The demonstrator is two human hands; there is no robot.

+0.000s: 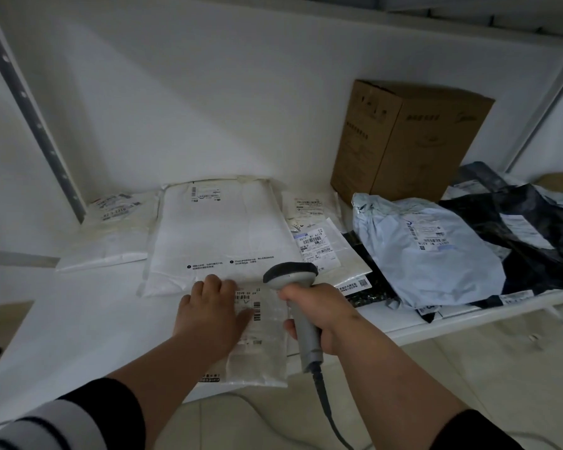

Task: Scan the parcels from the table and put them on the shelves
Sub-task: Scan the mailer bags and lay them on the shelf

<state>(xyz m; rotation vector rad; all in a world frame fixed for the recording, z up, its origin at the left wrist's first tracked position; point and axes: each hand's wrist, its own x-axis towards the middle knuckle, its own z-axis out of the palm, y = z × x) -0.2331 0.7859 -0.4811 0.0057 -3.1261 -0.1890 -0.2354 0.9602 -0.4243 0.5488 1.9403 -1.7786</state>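
Observation:
A small white plastic parcel (267,349) with a barcode label lies at the front edge of the white shelf (78,319). My left hand (213,308) rests flat on its left side, fingers straight. My right hand (319,315) grips the handle of a grey barcode scanner (291,274), whose dark head hangs just above the parcel's top right corner. The scanner's cable (329,414) runs down toward me.
A large white parcel (221,235) lies behind, with smaller white ones (111,228) to its left and labelled ones (319,245) to its right. A pale blue bag (429,251), black bags (533,235) and a brown carton (407,141) fill the right. A perforated metal upright (30,108) stands left.

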